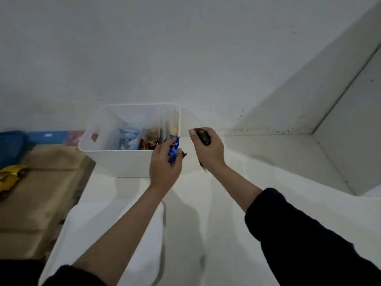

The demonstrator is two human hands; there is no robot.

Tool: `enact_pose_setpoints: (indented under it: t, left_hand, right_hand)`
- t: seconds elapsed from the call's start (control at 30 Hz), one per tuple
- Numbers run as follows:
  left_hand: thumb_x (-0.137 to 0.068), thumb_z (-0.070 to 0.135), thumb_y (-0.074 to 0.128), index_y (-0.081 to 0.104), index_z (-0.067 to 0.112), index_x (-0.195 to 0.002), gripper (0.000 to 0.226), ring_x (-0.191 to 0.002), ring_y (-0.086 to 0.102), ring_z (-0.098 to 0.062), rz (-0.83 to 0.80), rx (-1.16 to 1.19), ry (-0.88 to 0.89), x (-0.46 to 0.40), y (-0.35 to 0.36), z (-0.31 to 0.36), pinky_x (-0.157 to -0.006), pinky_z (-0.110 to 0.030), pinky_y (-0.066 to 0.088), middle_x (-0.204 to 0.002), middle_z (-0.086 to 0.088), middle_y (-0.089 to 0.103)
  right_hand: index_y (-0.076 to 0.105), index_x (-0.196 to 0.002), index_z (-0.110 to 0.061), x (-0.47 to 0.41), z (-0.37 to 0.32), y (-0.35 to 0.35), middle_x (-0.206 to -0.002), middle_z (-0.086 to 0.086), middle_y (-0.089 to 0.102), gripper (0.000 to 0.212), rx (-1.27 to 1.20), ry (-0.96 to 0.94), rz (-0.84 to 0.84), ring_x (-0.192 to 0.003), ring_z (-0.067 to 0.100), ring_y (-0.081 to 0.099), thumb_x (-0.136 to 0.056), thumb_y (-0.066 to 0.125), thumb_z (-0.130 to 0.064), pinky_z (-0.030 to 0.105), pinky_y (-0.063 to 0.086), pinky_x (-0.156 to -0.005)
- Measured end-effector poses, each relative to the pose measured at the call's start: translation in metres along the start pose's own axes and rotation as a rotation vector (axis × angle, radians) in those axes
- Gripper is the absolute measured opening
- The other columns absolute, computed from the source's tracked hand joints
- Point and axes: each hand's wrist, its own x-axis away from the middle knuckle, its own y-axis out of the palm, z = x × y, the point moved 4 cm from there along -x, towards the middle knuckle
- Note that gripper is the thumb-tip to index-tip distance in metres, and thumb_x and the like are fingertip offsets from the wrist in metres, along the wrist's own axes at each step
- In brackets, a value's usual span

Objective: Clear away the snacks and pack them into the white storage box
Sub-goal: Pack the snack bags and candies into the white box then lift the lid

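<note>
**Both hands bring snacks to the box**

The white plastic storage box (pixel 123 159), with rounded corners and a cut-out handle in its left wall, stands in the middle of the frame on a white smooth tabletop (pixel 257 182), close to the wall; it seems placed there so that both hands reach it easily. Inside it lie a light blue crinkled packet (pixel 127 138) and some small dark and brownish wrapped snacks (pixel 151 138), loosely piled.

The left hand (pixel 165 166) is at the right part of the box's near rim and grips a blue glossy snack wrapper (pixel 173 152); I judge it is held there to be dropped in. The right hand (pixel 208 150), just right of the box, is closed around a dark rounded snack (pixel 204 137); what it is exactly, I cannot tell.

At the left of the frame there is a brown wooden surface (pixel 41 182) with a yellow shiny object (pixel 11 176) on it.
</note>
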Motion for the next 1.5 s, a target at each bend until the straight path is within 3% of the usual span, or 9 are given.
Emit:
enact_pose_setpoints:
  t: [0.2,0.37,0.57,0.77,0.9,1.07,1.27,1.4,1.5]
  left_hand:
    - [-0.09,0.035,0.052,0.041,0.017,-0.129,0.044,-0.101,0.056,-0.03,-0.098,0.049,-0.164,-0.091,-0.045,-0.038,-0.089,-0.042,0.049,-0.109,-0.011,0.056]
    - [-0.096,0.053,0.031,0.002,0.017,-0.151,0.072,-0.142,0.026,-0.027,-0.23,0.266,-0.56,-0.097,-0.047,-0.062,-0.112,-0.035,0.025,-0.157,-0.009,0.019]
    - [-0.098,0.037,0.041,0.038,0.006,-0.139,0.052,-0.135,0.036,-0.025,-0.081,0.157,-0.37,-0.056,-0.079,-0.069,-0.11,-0.031,0.029,-0.142,-0.012,0.043]
    - [-0.091,0.047,0.04,0.049,0.011,-0.129,0.054,-0.125,0.041,-0.022,0.075,-0.059,-0.3,0.03,-0.119,-0.095,-0.104,-0.032,0.037,-0.135,-0.009,0.045]
    - [-0.091,0.049,0.041,0.037,0.008,-0.14,0.065,-0.138,0.03,-0.031,-0.004,-0.311,-0.559,0.094,-0.151,-0.147,-0.112,-0.048,0.025,-0.149,-0.015,0.033]
    - [-0.09,0.046,0.049,0.011,0.006,-0.149,0.08,-0.143,0.014,-0.036,-0.063,-0.497,-0.942,0.177,-0.195,-0.185,-0.113,-0.056,0.014,-0.157,-0.019,0.01]
    - [-0.086,0.051,0.053,0.031,0.008,-0.142,0.074,-0.143,0.016,-0.033,-0.147,-0.591,-1.056,0.233,-0.215,-0.203,-0.115,-0.051,0.019,-0.155,-0.016,0.017]
    - [-0.086,0.052,0.053,0.023,0.01,-0.146,0.079,-0.141,0.024,-0.033,-0.152,-0.566,-1.072,0.225,-0.207,-0.19,-0.114,-0.052,0.018,-0.153,-0.013,0.024]
    - [-0.084,0.051,0.056,0.017,0.011,-0.147,0.085,-0.145,0.004,-0.034,-0.09,-0.547,-1.179,0.227,-0.205,-0.189,-0.115,-0.054,0.008,-0.157,-0.016,0.009]
  right_hand:
    - [0.049,-0.114,-0.022,-0.043,-0.054,0.099,-0.104,-0.001,0.061,0.049,-0.03,0.053,0.031,-0.089,0.014,0.058,-0.081,0.062,-0.056,0.02,0.043,-0.072]
    - [0.029,-0.142,-0.024,-0.048,-0.04,0.135,-0.14,0.012,0.039,0.083,0.114,0.207,-0.063,-0.124,0.032,0.046,-0.077,0.047,-0.073,0.043,0.041,-0.104]
    - [0.044,-0.138,-0.023,-0.024,-0.027,0.139,-0.147,0.002,0.042,0.066,0.183,0.039,-0.145,-0.134,0.019,0.04,-0.087,0.041,-0.065,0.044,0.032,-0.112]
    - [0.054,-0.122,-0.008,0.066,0.002,0.135,-0.126,0.017,0.045,0.051,0.418,-0.345,0.13,-0.12,0.031,0.04,-0.088,0.047,-0.045,0.046,0.035,-0.103]
    - [0.048,-0.129,-0.002,0.132,0.067,0.141,-0.129,0.023,0.041,0.059,0.61,-0.194,0.029,-0.121,0.039,0.038,-0.085,0.049,-0.042,0.051,0.034,-0.101]
    - [0.03,-0.139,-0.004,0.195,0.136,0.126,-0.138,0.017,0.033,0.066,0.862,0.38,-0.15,-0.127,0.036,0.033,-0.089,0.054,-0.04,0.045,0.037,-0.1]
    - [0.034,-0.138,-0.006,0.233,0.149,0.124,-0.149,0.011,0.023,0.064,1.058,0.338,-0.294,-0.135,0.031,0.027,-0.091,0.045,-0.049,0.042,0.028,-0.109]
    - [0.043,-0.133,-0.01,0.236,0.14,0.13,-0.151,0.011,0.021,0.059,0.918,0.414,-0.309,-0.138,0.032,0.021,-0.089,0.048,-0.05,0.045,0.024,-0.112]
    - [0.043,-0.133,-0.009,0.237,0.136,0.132,-0.151,0.01,0.02,0.059,0.906,0.466,-0.306,-0.137,0.03,0.022,-0.089,0.048,-0.049,0.045,0.027,-0.111]
